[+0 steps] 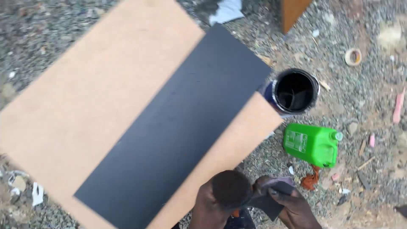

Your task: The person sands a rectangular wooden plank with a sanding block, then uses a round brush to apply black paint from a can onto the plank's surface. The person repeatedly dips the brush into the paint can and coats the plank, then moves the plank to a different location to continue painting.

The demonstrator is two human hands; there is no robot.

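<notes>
Head view: both hands low at bottom edge, close together. Left hand (pixel 222 193) curled into a fist against a dark cloth (pixel 271 197); right hand (pixel 294 208) pinches the same cloth, fingers closed on it. Just above lies the board (pixel 76 110) with its black painted strip (pixel 178 127). Open paint can (pixel 295 91) and green jug (pixel 311 144) sit right of it on gravel (pixel 373 85).

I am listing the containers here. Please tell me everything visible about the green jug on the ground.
The green jug is bright green, looks like plastic, and lies on its side on the gravel ground. Its small pale cap points right, and a label faces up. A reddish rag lies just below it. Neither hand touches it.
</notes>
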